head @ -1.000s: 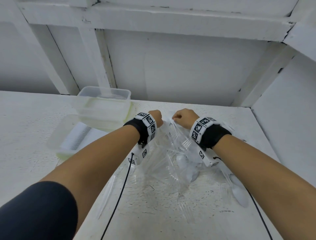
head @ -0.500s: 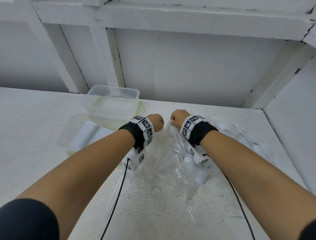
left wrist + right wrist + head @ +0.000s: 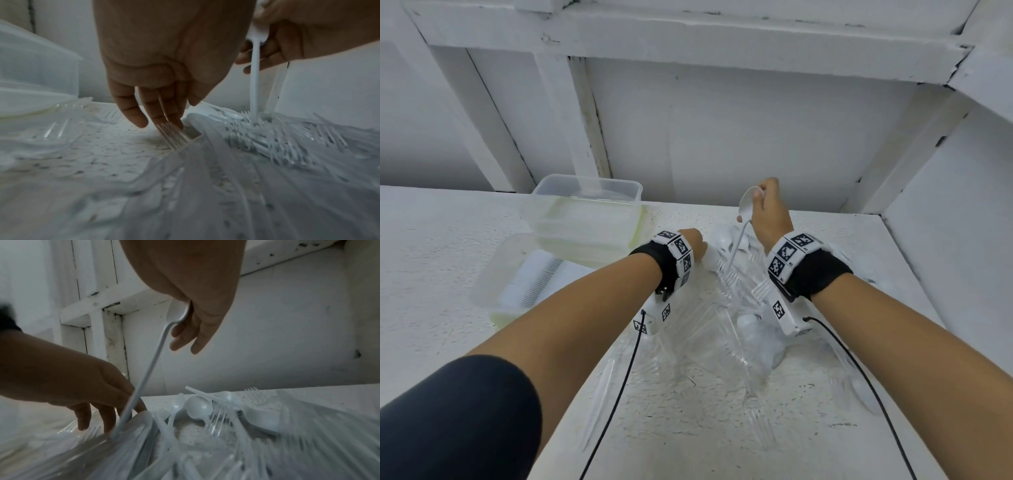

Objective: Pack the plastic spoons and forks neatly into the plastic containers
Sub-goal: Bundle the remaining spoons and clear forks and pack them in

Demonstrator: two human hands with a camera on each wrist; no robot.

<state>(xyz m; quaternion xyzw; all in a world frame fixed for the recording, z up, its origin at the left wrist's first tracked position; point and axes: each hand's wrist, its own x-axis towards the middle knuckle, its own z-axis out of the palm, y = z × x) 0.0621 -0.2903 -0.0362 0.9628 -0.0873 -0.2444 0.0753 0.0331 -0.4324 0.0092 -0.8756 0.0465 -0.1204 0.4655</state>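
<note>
Right hand (image 3: 768,212) is raised above the cutlery pile (image 3: 739,308), fingers pinching the bowl of a white plastic spoon (image 3: 746,207); the handle hangs down, its tip in the pile. Left hand (image 3: 693,245) reaches down with straight, loosely spread fingers (image 3: 133,112) touching clear forks (image 3: 174,138) at the pile's left edge. Stacked plastic containers (image 3: 585,219) stand left of the pile, near the tabletop's (image 3: 448,240) rear wall.
</note>
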